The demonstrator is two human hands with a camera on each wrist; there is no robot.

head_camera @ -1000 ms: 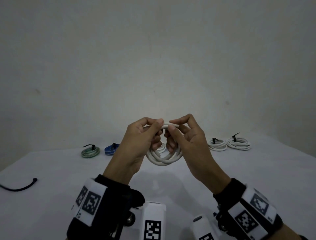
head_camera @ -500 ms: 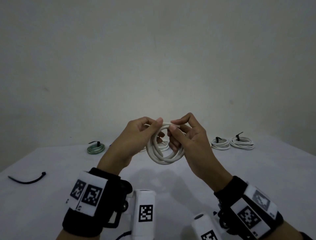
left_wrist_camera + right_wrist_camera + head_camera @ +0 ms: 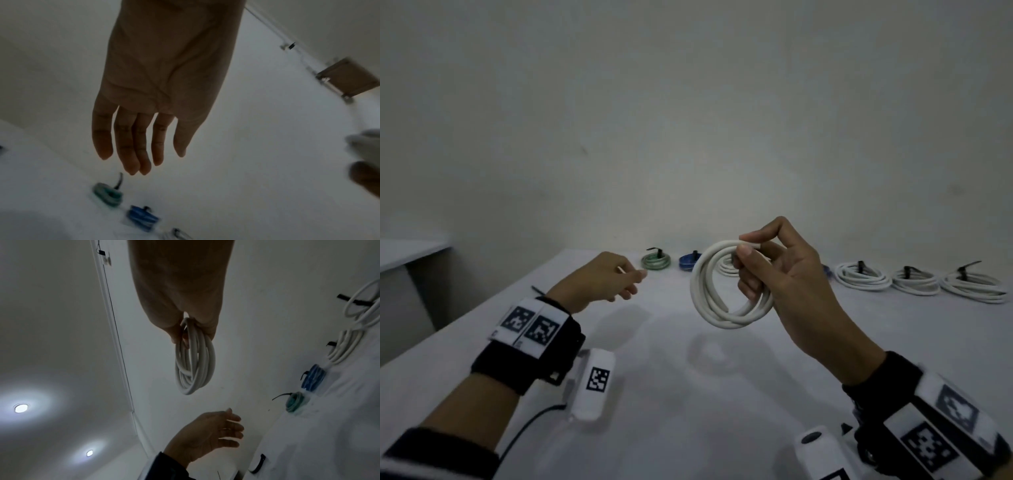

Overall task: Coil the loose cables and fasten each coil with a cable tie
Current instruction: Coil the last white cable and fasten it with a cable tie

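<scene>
My right hand (image 3: 748, 246) holds a coiled white cable (image 3: 722, 308) above the white table (image 3: 722, 418), pinching the coil's top between thumb and fingers. The right wrist view shows the coil (image 3: 194, 360) hanging from my fingers with no tie on it. My left hand (image 3: 628, 278) hovers to the left of the coil, apart from it, fingers relaxed and empty. Its straight fingers (image 3: 127, 146) show in the left wrist view. A loose black cable tie (image 3: 257, 464) lies on the table near my left wrist, mostly hidden in the head view.
Tied coils line the table's far edge: green (image 3: 655, 262), blue (image 3: 688, 262), and three white ones (image 3: 861, 279) to the right. Another white coil (image 3: 726, 269) lies behind the held one. A low shelf (image 3: 410, 251) stands at far left.
My left hand has let go of the white coil and moved left and down. The right hand now holds the coil alone, and the view has turned left.
</scene>
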